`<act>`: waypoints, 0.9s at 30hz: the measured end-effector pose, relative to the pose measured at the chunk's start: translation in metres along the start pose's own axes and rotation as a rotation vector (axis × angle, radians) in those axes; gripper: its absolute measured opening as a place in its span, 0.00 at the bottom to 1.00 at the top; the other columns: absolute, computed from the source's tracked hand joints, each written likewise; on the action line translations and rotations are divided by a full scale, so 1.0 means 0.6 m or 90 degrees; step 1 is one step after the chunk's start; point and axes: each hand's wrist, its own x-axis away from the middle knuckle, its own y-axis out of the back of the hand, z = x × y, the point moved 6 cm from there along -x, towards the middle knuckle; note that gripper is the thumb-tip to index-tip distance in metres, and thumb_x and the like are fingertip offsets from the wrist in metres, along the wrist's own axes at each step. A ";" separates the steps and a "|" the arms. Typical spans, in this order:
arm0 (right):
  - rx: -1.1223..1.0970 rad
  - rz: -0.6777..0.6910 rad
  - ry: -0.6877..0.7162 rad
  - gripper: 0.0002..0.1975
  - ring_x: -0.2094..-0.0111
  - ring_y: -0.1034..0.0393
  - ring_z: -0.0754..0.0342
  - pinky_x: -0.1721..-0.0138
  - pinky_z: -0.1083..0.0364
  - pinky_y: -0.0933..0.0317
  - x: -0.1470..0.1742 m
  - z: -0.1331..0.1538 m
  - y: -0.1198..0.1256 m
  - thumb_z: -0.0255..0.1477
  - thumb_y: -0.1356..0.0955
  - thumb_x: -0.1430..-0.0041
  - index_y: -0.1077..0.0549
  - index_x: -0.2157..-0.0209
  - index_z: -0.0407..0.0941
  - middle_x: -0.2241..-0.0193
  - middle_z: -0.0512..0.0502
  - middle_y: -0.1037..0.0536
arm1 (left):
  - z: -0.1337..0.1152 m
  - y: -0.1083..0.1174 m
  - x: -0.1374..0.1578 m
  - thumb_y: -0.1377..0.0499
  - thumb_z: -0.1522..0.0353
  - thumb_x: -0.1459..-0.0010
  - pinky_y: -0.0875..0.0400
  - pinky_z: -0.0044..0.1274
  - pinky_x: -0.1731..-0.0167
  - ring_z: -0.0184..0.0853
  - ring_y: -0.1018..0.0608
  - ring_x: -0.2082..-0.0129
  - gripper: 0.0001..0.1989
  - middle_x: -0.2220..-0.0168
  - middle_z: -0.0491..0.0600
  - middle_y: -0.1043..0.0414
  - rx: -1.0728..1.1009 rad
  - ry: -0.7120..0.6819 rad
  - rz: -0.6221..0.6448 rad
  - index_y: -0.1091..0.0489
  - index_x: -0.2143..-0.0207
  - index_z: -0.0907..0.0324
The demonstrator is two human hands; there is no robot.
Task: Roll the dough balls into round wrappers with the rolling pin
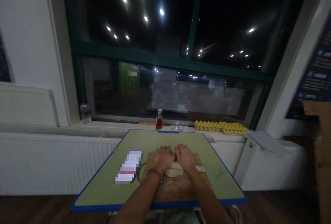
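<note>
A pale rolling pin [199, 168] lies across a wooden board [178, 191], on a flat piece of pale dough [173, 173]. My left hand [164, 156] reaches over the pin's left part, palm down, with its fingers spread forward. Beside it, my right hand [184, 155] lies over the middle of the pin, fingers stretched forward and fairly close together. How firmly the palms press on the pin is hidden beneath the hands. The pin's right end sticks out past my right wrist. A beaded bracelet [154, 171] circles my left wrist.
The board rests on a small green table [103, 186] with a blue edge. A pixelated white and red rectangle [129, 167] lies to the left. On the windowsill stand a red sauce bottle [159, 120], a clear bottle [85, 112] and yellow egg trays [219, 127]. A radiator [51, 162] runs behind.
</note>
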 end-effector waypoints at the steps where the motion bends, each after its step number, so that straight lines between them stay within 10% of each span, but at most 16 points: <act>1: 0.014 0.007 -0.015 0.17 0.56 0.30 0.53 0.54 0.58 0.45 -0.002 -0.003 -0.003 0.29 0.44 0.32 0.25 0.61 0.44 0.61 0.43 0.22 | 0.001 0.001 -0.003 0.52 0.58 0.41 0.40 0.38 0.48 0.49 0.31 0.45 0.25 0.46 0.60 0.30 0.001 0.006 0.004 0.31 0.48 0.62; 27: 0.152 -0.037 -0.125 0.21 0.56 0.30 0.46 0.57 0.50 0.46 -0.047 -0.038 -0.020 0.30 0.44 0.32 0.22 0.63 0.39 0.64 0.34 0.20 | 0.015 -0.010 -0.058 0.51 0.62 0.41 0.40 0.34 0.48 0.46 0.33 0.46 0.20 0.49 0.58 0.30 0.027 0.022 -0.055 0.29 0.54 0.64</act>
